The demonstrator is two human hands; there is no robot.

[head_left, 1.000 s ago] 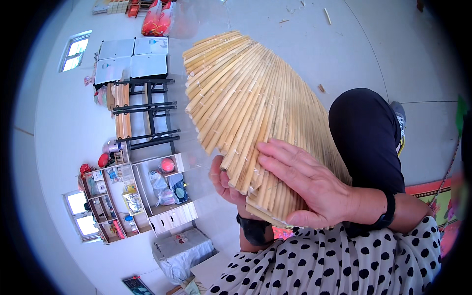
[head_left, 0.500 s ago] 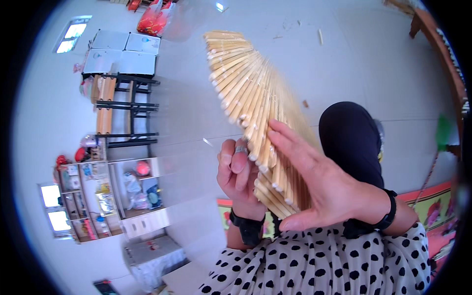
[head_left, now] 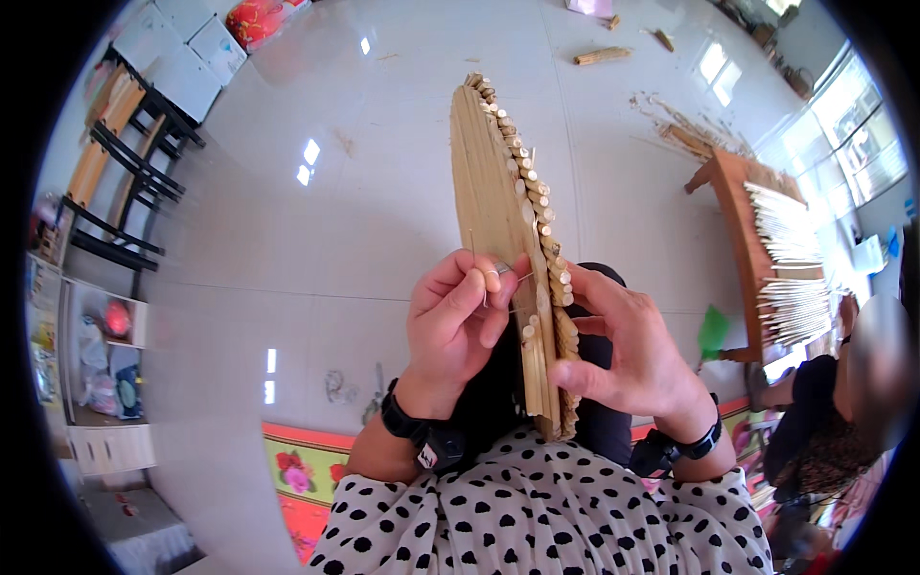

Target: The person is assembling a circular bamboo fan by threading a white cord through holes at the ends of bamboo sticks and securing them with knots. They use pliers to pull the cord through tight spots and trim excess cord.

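A stiff mat of pale, straight plant stalks [head_left: 487, 177] stands tilted nearly edge-on in front of me. Along its right side run the round cut ends of a second layer of stalks [head_left: 542, 203]. My right hand [head_left: 628, 340] grips the mat's lower right, thumb on the near edge and fingers partly hidden behind it. Against the left face is my left hand [head_left: 455, 321], its thumb and fingertips pinched on a thin thread [head_left: 485, 299]. A metal ring-like band [head_left: 502, 268] sits on one left finger. Whether a needle is in the pinch is too small to tell.
At the right stands a wooden bench [head_left: 733, 206] bearing rows of thin stalks [head_left: 791, 307]. Another person [head_left: 815, 422] sits at the lower right. Stalk scraps [head_left: 602, 56] lie on the tiled floor. Black-framed stools [head_left: 134, 163] and a shelf unit [head_left: 105, 369] are at the left.
The mat has turned from a fanned view of its stalk ends to nearly edge-on. My left hand has come up against its left face. The view has swung right, bringing in the other person.
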